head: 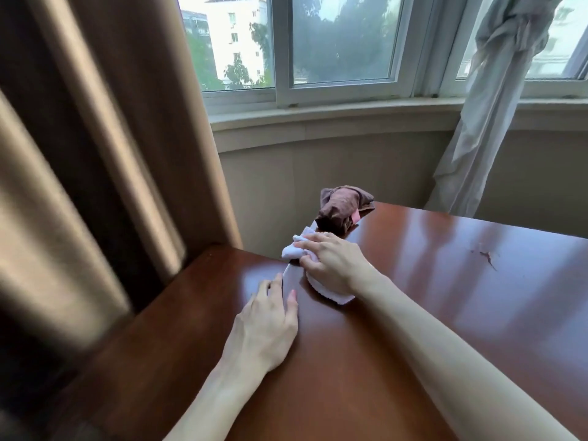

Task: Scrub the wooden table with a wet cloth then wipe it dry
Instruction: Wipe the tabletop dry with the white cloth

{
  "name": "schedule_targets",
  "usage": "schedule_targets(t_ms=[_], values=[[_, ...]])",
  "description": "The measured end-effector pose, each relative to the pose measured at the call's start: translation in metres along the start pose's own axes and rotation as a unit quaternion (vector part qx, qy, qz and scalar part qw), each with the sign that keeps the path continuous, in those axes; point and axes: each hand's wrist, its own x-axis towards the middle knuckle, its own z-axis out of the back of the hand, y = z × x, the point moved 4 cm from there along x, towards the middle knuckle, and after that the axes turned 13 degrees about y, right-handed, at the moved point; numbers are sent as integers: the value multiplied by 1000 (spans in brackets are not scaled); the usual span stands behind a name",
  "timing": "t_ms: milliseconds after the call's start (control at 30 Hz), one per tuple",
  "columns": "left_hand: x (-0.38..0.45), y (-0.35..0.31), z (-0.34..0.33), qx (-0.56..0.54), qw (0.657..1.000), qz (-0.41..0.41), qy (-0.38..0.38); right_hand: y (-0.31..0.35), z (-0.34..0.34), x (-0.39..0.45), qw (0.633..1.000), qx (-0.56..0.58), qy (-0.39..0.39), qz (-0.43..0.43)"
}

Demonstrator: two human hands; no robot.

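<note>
A person's right hand [331, 265] presses a bunched white cloth [297, 249] onto a glossy wooden bench [445, 297] beside a bay window [343, 43], fingers curled over the wad and gripping it. The left hand [270, 323] lies flat on the wood just beside it, fingers straight and slightly spread, holding nothing, apparently as a brace.

The cloth sits at the bench's far left edge, directly under the right hand and ahead of the left, so the right hand is plainly the working one. The wad runs long from far-left to near-right: one end pokes out past the fingertips toward the edge, the other shows beneath the wrist. That axis lies roughly in line with the right forearm.

A second cloth, brown [342, 211] and crumpled, rests on the far corner just beyond the white one, close to it; whether they touch cannot be told. It looks likely to be the dry one, though nothing shows which is wet.

Most of the bench stretches away to the right and toward the viewer, so the next strokes would probably sweep that way. A small scuff [485, 256] marks the wood far to the right. A brown curtain [95, 138] hangs at left, a pale knotted one [502, 74] at right.
</note>
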Motion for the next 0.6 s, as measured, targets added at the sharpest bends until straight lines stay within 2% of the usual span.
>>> schedule_targets(t_ms=[167,233,367,467,600], values=[[7,4,-2,2,1000,3,13,-9,7,38,1000,-3,-7,-20],[8,7,-1,-45,999,-4,22,-2,2,30,1000,-17,-3,-22],[-1,20,21,-165,985,21,-38,40,-13,-20,998,-60,-23,25],[-36,33,33,-158,985,12,-74,84,-33,-74,995,-54,-18,87],[-104,49,37,-132,985,-51,-101,135,-60,-144,988,-39,-34,145]])
